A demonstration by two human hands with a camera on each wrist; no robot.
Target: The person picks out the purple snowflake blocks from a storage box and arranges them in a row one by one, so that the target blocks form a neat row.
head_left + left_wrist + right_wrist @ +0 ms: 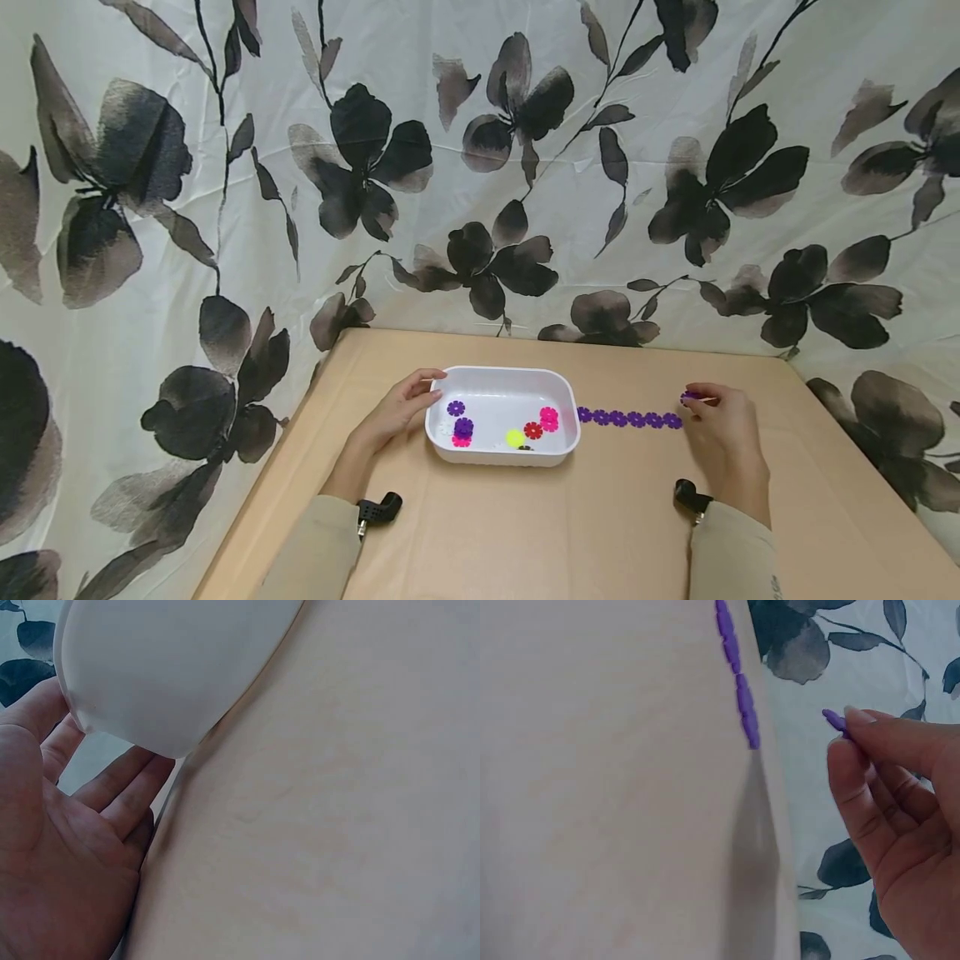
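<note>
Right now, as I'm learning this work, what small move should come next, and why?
Probably bring the purple piece pinched in the right hand to the right end of the purple row: it is held close to that end, a gap separates them, and the colours match.

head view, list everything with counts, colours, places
table: one, tan, foreground
tray: one, white, on table
purple pieces: 2+, purple, tray's left
pink pieces: 2+, pink, both tray ends
red piece: one, red, tray's right
disc: one, yellow, tray's right
sliver: one, dark, tray's front
row: about six, purple, right of tray
held piece: one, purple, right fingers
floral cloth: one, white-grey, behind table
wrist cameras: two, black, wrists
sleeves: two, beige, forearms
left hand: one, tray's left
right hand: one, row's end
</note>
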